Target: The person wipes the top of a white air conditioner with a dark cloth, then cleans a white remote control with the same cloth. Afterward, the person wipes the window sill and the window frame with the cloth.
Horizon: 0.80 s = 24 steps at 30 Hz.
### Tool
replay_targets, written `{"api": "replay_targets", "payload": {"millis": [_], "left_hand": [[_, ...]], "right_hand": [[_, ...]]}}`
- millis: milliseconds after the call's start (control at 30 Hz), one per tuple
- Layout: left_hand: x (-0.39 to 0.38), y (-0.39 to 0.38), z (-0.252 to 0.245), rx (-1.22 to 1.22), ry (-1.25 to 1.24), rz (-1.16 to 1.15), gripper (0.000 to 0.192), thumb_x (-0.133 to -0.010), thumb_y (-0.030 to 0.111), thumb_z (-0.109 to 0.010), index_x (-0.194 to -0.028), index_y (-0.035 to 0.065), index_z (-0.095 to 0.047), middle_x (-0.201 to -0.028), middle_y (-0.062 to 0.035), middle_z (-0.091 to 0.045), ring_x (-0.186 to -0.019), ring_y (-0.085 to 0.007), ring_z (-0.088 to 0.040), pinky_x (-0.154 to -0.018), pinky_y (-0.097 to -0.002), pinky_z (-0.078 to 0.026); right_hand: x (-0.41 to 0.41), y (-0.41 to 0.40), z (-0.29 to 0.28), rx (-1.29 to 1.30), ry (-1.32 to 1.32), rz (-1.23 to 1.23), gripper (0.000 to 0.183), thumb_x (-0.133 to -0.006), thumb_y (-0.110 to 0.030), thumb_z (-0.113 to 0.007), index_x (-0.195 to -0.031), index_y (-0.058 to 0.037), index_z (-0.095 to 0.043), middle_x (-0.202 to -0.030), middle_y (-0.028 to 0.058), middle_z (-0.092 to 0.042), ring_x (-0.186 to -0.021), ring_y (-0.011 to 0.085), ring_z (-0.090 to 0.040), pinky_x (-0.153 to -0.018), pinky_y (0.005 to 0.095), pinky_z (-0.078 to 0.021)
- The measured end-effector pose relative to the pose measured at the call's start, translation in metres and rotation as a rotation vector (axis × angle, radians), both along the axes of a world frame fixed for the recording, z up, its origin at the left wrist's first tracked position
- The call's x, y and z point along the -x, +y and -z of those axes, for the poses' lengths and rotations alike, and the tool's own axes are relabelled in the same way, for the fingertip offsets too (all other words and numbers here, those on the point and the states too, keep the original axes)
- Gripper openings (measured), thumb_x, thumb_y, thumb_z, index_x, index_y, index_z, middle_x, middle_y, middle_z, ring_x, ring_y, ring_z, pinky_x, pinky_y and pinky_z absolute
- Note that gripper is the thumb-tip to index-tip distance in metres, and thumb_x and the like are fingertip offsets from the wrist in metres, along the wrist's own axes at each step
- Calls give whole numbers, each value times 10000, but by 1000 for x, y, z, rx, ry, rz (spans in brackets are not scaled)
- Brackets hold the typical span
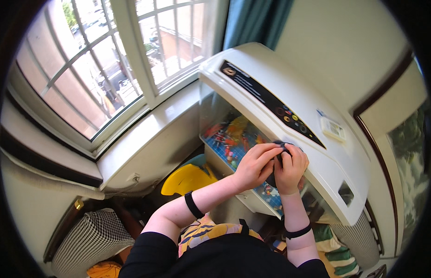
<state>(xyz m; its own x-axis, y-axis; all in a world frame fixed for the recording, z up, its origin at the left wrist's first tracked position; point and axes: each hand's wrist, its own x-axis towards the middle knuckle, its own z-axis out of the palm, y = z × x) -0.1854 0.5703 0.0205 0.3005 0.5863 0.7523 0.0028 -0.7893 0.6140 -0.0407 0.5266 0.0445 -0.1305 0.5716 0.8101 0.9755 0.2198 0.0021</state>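
Note:
Before me stands a glass tank-like case with a white plastic hood (271, 76) and a black control strip (267, 100). At the hood's near edge, my left hand (259, 163) and my right hand (291, 168) are close together, both gripping a dark cloth (281, 161) that looks bunched up. My fingers cover much of it, and part hangs below between my hands. Through the glass I see small colourful toy figures (229, 139) on a blue gridded base. A small white device (333, 129) lies on the hood, right of my hands.
A barred window with a white sill (149, 128) is at the left. Below the case stands a yellow chair (187, 179). A checked, padded seat (92, 243) is at the lower left, and a teal curtain (260, 21) hangs behind the case. A dark-framed picture (408, 173) is at the right.

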Motion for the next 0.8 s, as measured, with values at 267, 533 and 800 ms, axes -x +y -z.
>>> {"api": "replay_targets", "payload": {"millis": [267, 533, 800], "left_hand": [[117, 18, 67, 255, 106, -367, 730, -803, 107, -723, -1452, 21, -399, -1465, -241, -403, -1323, -440, -439, -1111, -472, -388], [241, 50, 142, 691, 5, -542, 653, -791, 1, -740, -1397, 52, -503, -1126, -163, -617, -1045, -302, -634, -920, -373, -522], [354, 108, 189, 610, -236, -851, 480, -915, 48, -641, -1382, 43, -528, -1264, -125, -611, -1062, -206, -622, -831, -320, -546]], "right_hand": [[119, 75, 48, 309, 485, -455, 199, -794, -122, -798, -889, -48, -640, -1150, 131, -624, -1018, 317, -597, -893, 399, -459], [237, 157, 155, 1096, 1356, -585, 176, -921, -174, -732, -898, -23, -644, -809, 23, -670, -741, 77, -593, -693, 246, -490], [333, 262, 210, 763, 871, -368, 554, -914, -250, -705, -1330, 35, -475, -1330, 269, -496, -1218, 350, -489, -1024, 410, -408]]}}
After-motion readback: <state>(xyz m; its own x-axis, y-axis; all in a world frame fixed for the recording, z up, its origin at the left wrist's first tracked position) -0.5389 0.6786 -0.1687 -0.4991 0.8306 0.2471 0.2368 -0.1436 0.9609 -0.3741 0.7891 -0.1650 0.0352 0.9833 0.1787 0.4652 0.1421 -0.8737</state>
